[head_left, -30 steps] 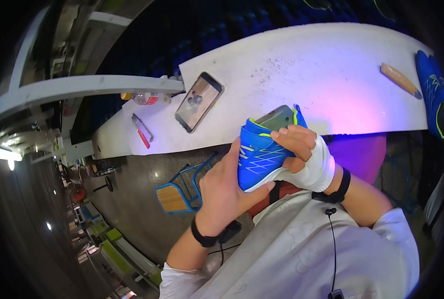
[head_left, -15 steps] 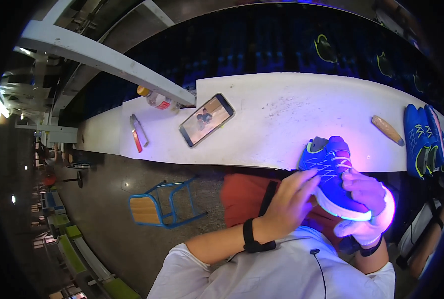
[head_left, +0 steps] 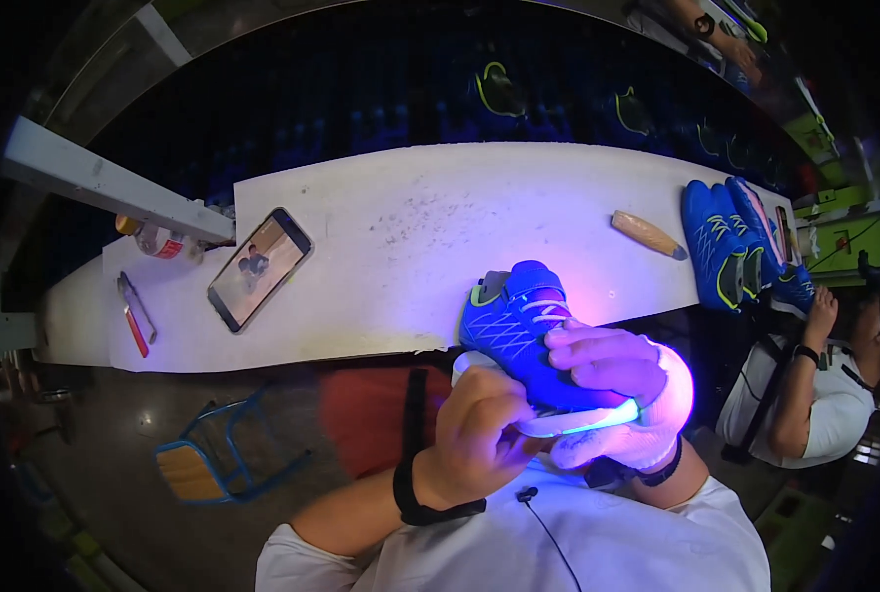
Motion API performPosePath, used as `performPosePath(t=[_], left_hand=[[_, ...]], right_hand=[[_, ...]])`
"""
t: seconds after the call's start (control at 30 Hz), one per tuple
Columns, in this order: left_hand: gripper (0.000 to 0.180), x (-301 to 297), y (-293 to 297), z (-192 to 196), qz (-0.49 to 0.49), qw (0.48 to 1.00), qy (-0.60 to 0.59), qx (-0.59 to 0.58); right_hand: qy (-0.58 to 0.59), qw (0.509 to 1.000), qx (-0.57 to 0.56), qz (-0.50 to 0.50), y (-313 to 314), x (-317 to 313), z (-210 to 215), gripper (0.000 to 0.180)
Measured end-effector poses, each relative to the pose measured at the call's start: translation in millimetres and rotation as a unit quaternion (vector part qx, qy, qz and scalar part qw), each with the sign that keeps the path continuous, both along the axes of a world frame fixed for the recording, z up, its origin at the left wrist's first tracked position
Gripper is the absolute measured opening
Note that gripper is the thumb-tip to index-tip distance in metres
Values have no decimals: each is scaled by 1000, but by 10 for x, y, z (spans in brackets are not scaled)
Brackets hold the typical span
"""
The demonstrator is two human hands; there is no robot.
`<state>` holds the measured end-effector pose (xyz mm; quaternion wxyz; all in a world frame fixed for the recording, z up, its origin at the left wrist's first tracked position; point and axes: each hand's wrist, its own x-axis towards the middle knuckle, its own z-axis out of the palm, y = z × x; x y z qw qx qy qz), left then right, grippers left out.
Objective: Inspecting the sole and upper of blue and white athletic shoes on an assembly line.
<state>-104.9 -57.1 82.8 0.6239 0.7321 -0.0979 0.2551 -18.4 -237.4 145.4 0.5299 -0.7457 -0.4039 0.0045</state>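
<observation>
Our white counter (head_left: 381, 296) stretches across the room, scattered with dark specks (head_left: 430, 217) and washed violet toward the right. At its near edge we have the blue shoe (head_left: 509, 331), its toe grasped in our gloved right hand (head_left: 627, 380); our bare left hand (head_left: 477, 432) curls at its sole, though we cannot tell whether it grips. On the counter lie a phone (head_left: 259, 268), red-handled pliers (head_left: 135, 324) and a wooden-handled tool (head_left: 647, 235), with other shoes (head_left: 701, 237) at the right end. A blue-framed stool (head_left: 191, 472) stands on the floor (head_left: 124, 424); a co-worker (head_left: 827, 412) is to our right
</observation>
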Motion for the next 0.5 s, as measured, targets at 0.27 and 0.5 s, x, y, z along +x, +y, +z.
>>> performPosePath(t=[0.27,0.5], left_hand=[[48,129,-71,-117,-7,995,99,33],[50,532,-183,-99,-76,936,33,341]], right_hand=[[17,996,85,4,-310,18,-310,58],[259,936,215,-107,-943,91,-779,40]])
